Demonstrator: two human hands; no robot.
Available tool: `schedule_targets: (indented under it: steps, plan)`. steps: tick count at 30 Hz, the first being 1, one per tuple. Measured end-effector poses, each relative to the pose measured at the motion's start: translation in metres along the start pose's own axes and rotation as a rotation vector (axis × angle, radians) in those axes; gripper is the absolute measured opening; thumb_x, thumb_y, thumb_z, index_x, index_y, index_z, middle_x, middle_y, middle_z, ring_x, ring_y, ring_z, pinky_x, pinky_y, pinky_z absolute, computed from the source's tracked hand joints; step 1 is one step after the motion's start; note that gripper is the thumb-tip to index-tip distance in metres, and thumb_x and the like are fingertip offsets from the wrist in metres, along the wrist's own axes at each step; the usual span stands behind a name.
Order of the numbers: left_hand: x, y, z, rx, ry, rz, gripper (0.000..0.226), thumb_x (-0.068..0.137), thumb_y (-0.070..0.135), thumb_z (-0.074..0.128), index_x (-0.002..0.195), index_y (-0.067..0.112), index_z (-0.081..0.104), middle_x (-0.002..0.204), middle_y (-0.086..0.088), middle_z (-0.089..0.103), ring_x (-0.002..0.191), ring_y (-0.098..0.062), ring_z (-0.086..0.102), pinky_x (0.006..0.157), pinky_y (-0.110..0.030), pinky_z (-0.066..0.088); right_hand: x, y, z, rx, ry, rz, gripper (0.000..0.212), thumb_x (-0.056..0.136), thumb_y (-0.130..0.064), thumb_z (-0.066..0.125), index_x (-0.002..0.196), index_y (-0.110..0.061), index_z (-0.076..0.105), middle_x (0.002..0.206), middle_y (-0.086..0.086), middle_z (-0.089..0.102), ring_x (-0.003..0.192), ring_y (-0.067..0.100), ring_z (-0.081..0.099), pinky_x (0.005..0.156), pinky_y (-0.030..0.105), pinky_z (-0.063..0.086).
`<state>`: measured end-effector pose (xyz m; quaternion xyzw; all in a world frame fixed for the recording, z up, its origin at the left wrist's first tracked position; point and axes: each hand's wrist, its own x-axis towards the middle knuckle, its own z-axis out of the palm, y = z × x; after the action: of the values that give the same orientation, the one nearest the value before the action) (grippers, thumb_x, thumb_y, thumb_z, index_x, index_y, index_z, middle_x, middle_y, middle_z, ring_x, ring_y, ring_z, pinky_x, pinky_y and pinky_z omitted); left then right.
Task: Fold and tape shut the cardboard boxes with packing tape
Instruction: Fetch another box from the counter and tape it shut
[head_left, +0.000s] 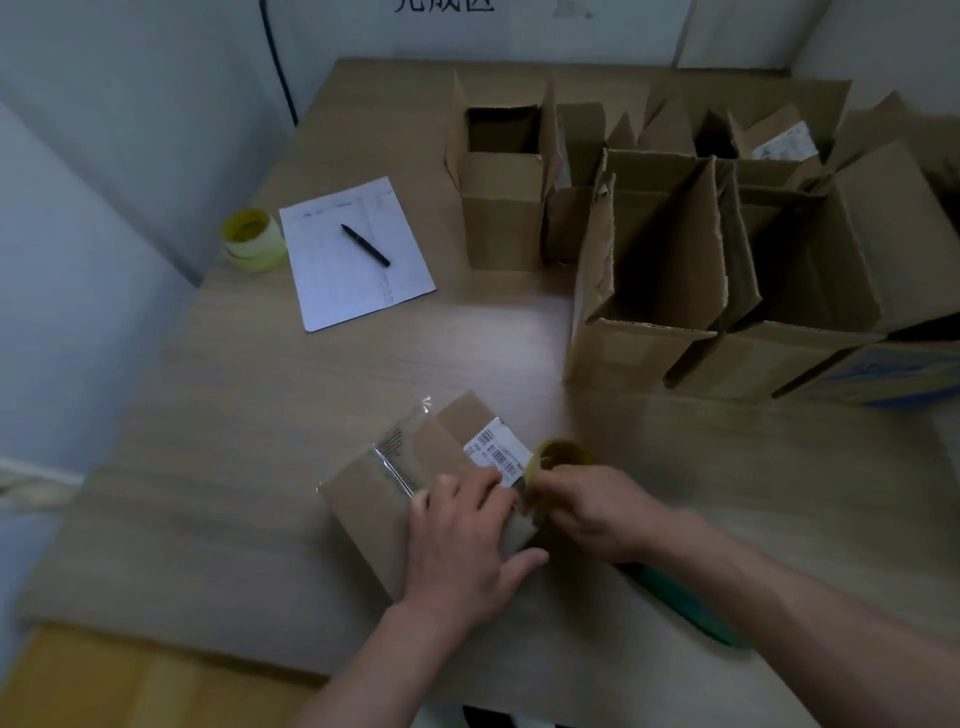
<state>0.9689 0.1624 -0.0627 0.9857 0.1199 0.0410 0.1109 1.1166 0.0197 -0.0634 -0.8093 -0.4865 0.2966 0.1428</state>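
Brown cardboard, a flat closed box with a white barcode label (410, 499), lies at six o'clock on the pale wooden worktop (260, 415). The left hand (462, 545) presses it with spread fingers; the right hand (587, 512) has its grip curled round a yellow-cored tape roll (558, 460). Taping seems underway; next, draw tape along the seam. Open boxes (649, 270) wait at two o'clock.
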Motion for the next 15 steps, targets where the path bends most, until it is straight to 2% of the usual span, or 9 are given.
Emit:
schedule_targets:
  steps: [4, 7, 10, 13, 15]
  plan:
    - [0.005, 0.012, 0.007, 0.003, 0.053, -0.108, 0.045, 0.066, 0.068, 0.058, 0.091, 0.03, 0.06, 0.112, 0.01, 0.058, 0.092, -0.024, 0.052, 0.079, -0.041, 0.038, 0.006, 0.003, -0.007, 0.048, -0.028, -0.05, 0.015, 0.094, -0.029, 0.054, 0.107, -0.028, 0.06, 0.103, -0.003, 0.064, 0.093, 0.017, 0.058, 0.078, 0.034, 0.047]
    - [0.007, 0.017, 0.013, 0.02, 0.067, -0.135, 0.041, 0.063, 0.061, 0.059, 0.087, 0.027, 0.057, 0.107, 0.006, 0.057, 0.089, -0.027, 0.051, 0.078, -0.043, 0.037, 0.012, 0.008, -0.006, -0.086, -0.03, -0.02, 0.011, 0.091, -0.037, 0.052, 0.095, -0.029, 0.057, 0.087, -0.003, 0.064, 0.078, 0.017, 0.059, 0.067, 0.035, 0.048]
    - [0.012, 0.022, 0.013, 0.046, 0.06, -0.154, 0.041, 0.06, 0.057, 0.058, 0.084, 0.025, 0.054, 0.101, 0.002, 0.056, 0.086, -0.027, 0.048, 0.078, -0.043, 0.036, 0.014, 0.03, -0.014, -0.336, -0.028, 0.163, 0.018, 0.094, -0.039, 0.049, 0.097, -0.024, 0.059, 0.087, 0.0, 0.066, 0.081, 0.021, 0.064, 0.064, 0.036, 0.053]
    - [0.017, 0.025, 0.013, 0.062, 0.039, -0.175, 0.04, 0.056, 0.056, 0.057, 0.08, 0.024, 0.053, 0.095, 0.001, 0.054, 0.084, -0.027, 0.047, 0.077, -0.042, 0.035, 0.008, 0.046, -0.026, -0.367, 0.021, 0.208, 0.018, 0.097, -0.039, 0.045, 0.1, -0.028, 0.058, 0.086, -0.004, 0.064, 0.078, 0.016, 0.063, 0.064, 0.035, 0.054]
    - [0.021, 0.029, 0.013, 0.065, 0.025, -0.211, 0.036, 0.054, 0.054, 0.056, 0.075, 0.024, 0.055, 0.09, 0.001, 0.054, 0.083, -0.027, 0.047, 0.077, -0.041, 0.035, 0.0, 0.044, -0.028, -0.365, 0.086, 0.203, 0.022, 0.099, -0.041, 0.041, 0.097, -0.027, 0.058, 0.083, -0.004, 0.061, 0.075, 0.018, 0.062, 0.065, 0.038, 0.055]
